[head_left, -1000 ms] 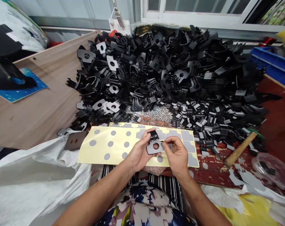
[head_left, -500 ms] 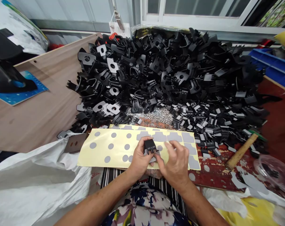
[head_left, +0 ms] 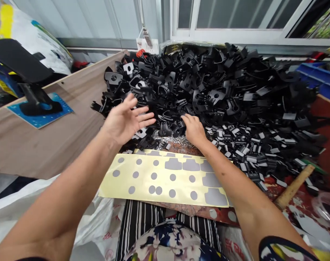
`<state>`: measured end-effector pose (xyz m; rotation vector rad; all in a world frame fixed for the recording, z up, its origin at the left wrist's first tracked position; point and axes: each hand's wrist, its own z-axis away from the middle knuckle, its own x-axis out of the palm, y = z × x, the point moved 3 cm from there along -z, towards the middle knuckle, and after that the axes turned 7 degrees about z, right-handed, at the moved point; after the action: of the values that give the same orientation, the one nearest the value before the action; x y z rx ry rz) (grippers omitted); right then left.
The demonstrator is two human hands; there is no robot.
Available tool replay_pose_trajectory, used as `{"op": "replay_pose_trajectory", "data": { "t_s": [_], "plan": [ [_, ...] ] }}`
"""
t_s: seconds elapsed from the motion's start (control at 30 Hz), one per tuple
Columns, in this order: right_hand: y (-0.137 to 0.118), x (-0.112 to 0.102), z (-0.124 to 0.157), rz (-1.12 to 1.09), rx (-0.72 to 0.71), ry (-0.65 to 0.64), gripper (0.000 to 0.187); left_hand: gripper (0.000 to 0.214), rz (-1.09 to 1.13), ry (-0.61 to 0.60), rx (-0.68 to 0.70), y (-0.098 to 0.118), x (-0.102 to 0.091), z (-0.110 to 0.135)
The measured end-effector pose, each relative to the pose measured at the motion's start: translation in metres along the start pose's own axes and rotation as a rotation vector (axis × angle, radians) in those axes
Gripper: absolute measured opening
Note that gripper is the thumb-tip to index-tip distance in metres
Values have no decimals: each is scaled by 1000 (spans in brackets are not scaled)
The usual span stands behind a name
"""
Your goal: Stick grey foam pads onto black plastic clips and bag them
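Note:
My left hand [head_left: 124,119] is raised over the left side of the heap of black plastic parts [head_left: 165,78], palm showing, fingers spread and holding nothing. At the heap's near edge, my right hand [head_left: 194,129] has its fingers curled, with the tips on a black plastic part [head_left: 179,127]; its grip there is partly hidden. A yellow backing sheet [head_left: 143,184] lies before me, bearing grey stickers [head_left: 173,164] and grey discs. My right forearm crosses above the sheet's right end.
Small black pieces with grey faces [head_left: 243,148] are strewn at right, near a wooden-handled tool [head_left: 295,186] and a clear tub [head_left: 328,206]. Shiny metal bits [head_left: 167,137] lie between heap and sheet. At left, a black stand [head_left: 41,107] sits on a blue card on a wooden board [head_left: 83,94].
Both hands have parted and moved forward from the sheet to the heap. The black part they held together is out of my hands. The view has shifted slightly.

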<state>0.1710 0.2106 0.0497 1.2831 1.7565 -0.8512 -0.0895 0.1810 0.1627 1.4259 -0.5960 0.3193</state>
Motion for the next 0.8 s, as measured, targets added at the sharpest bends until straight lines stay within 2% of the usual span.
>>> {"op": "replay_pose_trajectory", "data": {
  "t_s": [0.03,0.1,0.17,0.23,0.3,0.37,0.43,0.5,0.57,0.63,0.7,0.8],
  "plan": [
    [1,6,-9,17,-10,-19,53,66,-55,24,-28,-8,-3,-1],
    [5,9,-15,28,-5,-28,41,59,-170,24,-122,-40,-12,7],
    [10,-2,-6,32,46,25,39,48,-241,-17,-199,-76,-22,25],
    [7,-23,17,-39,77,130,43,46,-230,-61,-231,-106,-25,46],
    [-10,-45,47,-229,37,219,49,58,-152,-138,-308,-126,-20,64],
    [-36,-60,80,-461,-62,217,53,69,-63,-245,-448,-140,-9,78],
    [-62,-63,108,-598,-113,165,49,64,-31,-305,-552,-150,-2,87],
    [-74,-56,131,-653,-28,134,42,55,-49,-242,-532,-156,-6,87],
    [-74,-43,147,-669,138,111,37,55,-54,-84,-447,-158,-19,82],
    [-70,-28,160,-674,244,52,36,59,-25,77,-384,-159,-36,76],
    [-69,-16,167,-660,243,-28,35,55,10,181,-363,-161,-50,72],
    [-66,-9,172,-670,255,-114,32,49,57,262,-362,-165,-63,68]
  ]
}}
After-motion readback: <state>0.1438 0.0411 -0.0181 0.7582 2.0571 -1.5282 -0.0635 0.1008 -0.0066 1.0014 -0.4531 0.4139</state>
